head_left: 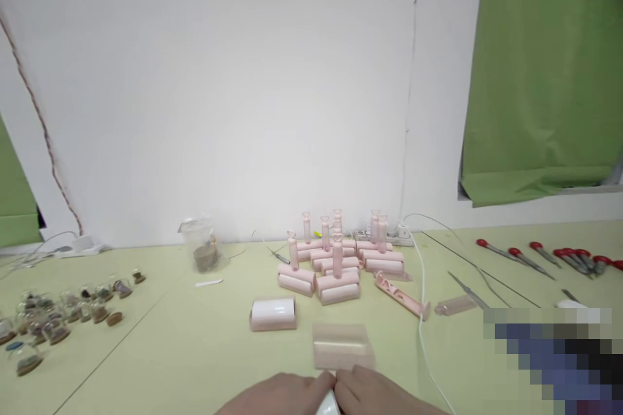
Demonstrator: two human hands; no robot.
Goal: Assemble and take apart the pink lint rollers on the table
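My left hand (277, 395) and my right hand (377, 394) meet at the bottom edge of the view, fingers closed together on a small white object (327, 405) that is mostly cut off. Just beyond them a translucent pink cover (343, 345) lies on the pale green table (195, 350). A white lint roll in a pink cradle (273, 314) lies to the left of it. Farther back stands a heap of pink lint rollers (335, 262) with upright handles. A loose pink handle (402, 295) lies to their right.
Several small corked glass bottles (53, 318) cluster at the far left. A clear bag (203, 248) stands near the wall. Red-handled tools (549, 256) line the right side. A white cable (422, 311) crosses the table, and a green curtain (545, 71) hangs at upper right.
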